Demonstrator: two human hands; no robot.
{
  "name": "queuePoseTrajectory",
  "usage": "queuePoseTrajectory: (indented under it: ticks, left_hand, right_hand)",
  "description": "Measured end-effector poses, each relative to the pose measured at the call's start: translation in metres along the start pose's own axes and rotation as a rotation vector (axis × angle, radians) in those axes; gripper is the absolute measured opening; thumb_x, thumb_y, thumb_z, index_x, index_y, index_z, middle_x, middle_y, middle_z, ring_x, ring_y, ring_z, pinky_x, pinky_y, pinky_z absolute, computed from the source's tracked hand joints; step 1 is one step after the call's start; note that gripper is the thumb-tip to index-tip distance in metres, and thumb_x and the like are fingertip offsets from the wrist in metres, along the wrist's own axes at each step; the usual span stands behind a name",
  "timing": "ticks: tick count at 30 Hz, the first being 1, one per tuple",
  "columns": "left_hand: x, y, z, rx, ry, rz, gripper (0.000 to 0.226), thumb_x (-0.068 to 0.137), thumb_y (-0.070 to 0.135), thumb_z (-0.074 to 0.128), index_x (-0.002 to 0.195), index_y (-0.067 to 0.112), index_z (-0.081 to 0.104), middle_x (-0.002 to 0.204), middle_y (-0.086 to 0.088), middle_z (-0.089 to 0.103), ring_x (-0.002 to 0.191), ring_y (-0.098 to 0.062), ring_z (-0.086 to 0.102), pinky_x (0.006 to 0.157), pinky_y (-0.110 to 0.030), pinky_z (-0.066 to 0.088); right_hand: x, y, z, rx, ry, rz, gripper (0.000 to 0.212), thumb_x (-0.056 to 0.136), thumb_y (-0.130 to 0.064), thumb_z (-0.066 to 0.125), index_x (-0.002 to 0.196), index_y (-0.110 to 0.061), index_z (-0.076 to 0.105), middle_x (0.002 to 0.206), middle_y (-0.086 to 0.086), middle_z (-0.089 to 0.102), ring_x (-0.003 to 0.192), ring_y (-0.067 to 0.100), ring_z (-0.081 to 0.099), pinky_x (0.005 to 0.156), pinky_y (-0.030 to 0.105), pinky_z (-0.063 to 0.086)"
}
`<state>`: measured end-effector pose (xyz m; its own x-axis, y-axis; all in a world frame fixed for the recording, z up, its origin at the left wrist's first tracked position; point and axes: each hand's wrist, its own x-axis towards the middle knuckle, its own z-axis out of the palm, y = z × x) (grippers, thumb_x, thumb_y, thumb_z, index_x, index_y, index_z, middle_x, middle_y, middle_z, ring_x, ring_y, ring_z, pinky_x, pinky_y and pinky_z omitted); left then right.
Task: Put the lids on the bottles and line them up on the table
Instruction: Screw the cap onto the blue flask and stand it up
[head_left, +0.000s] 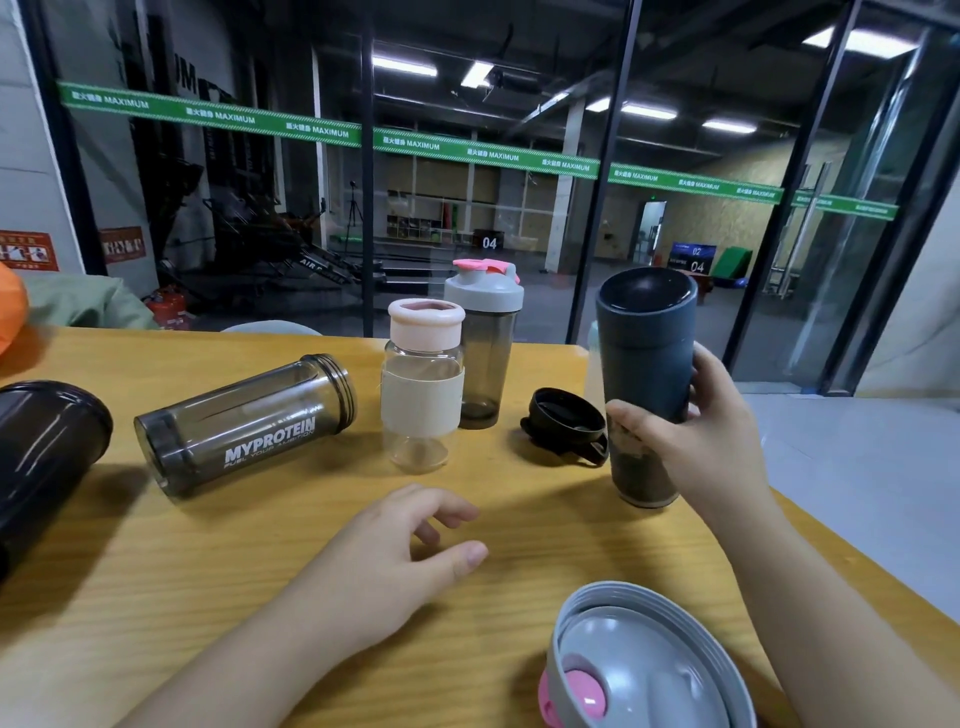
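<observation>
Fingers (631, 415) of the right hand grip the lidded dark bottle (645, 374) at the counter's right, left hand (395, 551) relaxed; two capped bottles stand behind, the Myprotein bottle (244, 423) lies lidless

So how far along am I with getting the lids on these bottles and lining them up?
Two look done: the pink-capped glass bottle and the grey-lidded shaker stand side by side. In hand: your right hand holds the dark blue-topped bottle; your left hand is free. Left: the MYPROTEIN bottle lies open, with a black lid and a grey lid loose.
</observation>
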<state>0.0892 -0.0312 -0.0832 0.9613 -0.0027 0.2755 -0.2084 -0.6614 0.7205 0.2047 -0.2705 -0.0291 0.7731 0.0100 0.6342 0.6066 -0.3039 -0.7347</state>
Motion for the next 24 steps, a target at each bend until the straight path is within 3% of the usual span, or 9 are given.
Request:
queuePoseTrajectory:
  ticks: [5, 9, 11, 16, 24]
  left_hand:
    - [-0.001, -0.001, -0.002, 0.024, 0.012, -0.004, 0.012, 0.083, 0.043, 0.065, 0.094, 0.045, 0.061, 0.1, 0.023, 0.061, 0.095, 0.005, 0.054, 0.076, -0.015, 0.041]
    - [0.0, -0.001, 0.001, 0.012, 0.001, -0.032, 0.012, 0.084, 0.04, 0.065, 0.095, 0.044, 0.061, 0.1, 0.018, 0.062, 0.092, 0.008, 0.054, 0.074, -0.011, 0.041]
    - [0.0, -0.001, 0.003, 0.002, 0.0, -0.046, 0.011, 0.084, 0.039, 0.065, 0.093, 0.044, 0.061, 0.099, 0.017, 0.063, 0.09, 0.009, 0.054, 0.072, -0.008, 0.04]
    - [0.001, 0.0, 0.007, 0.003, 0.007, -0.059, 0.01, 0.084, 0.039, 0.064, 0.094, 0.043, 0.061, 0.098, 0.017, 0.064, 0.088, 0.009, 0.053, 0.07, -0.006, 0.039]
    - [0.003, -0.005, 0.009, 0.007, 0.013, -0.062, 0.01, 0.085, 0.038, 0.065, 0.094, 0.042, 0.063, 0.098, 0.016, 0.065, 0.087, 0.01, 0.054, 0.069, -0.006, 0.038]
  right_hand:
    - [0.006, 0.005, -0.005, 0.033, 0.058, 0.049, 0.062, 0.072, -0.019, 0.08, 0.124, -0.032, 0.049, 0.101, -0.026, 0.058, 0.086, -0.02, 0.054, 0.068, 0.01, 0.042]
    - [0.014, 0.014, -0.011, 0.049, 0.092, 0.11, 0.053, 0.078, -0.027, 0.075, 0.122, -0.031, 0.047, 0.112, -0.009, 0.06, 0.102, 0.009, 0.056, 0.077, 0.026, 0.047]
    - [0.018, 0.019, -0.013, 0.076, 0.109, 0.145, 0.049, 0.08, -0.029, 0.073, 0.122, -0.028, 0.047, 0.116, -0.004, 0.059, 0.106, 0.016, 0.056, 0.077, 0.027, 0.047]
    - [0.024, 0.028, -0.01, 0.15, 0.125, 0.225, 0.05, 0.082, -0.031, 0.072, 0.124, -0.02, 0.048, 0.115, -0.001, 0.06, 0.106, 0.017, 0.058, 0.079, 0.028, 0.047]
    - [0.023, 0.032, -0.005, 0.149, 0.121, 0.216, 0.045, 0.082, -0.031, 0.071, 0.12, -0.026, 0.047, 0.115, -0.003, 0.059, 0.104, 0.013, 0.057, 0.085, 0.032, 0.049]
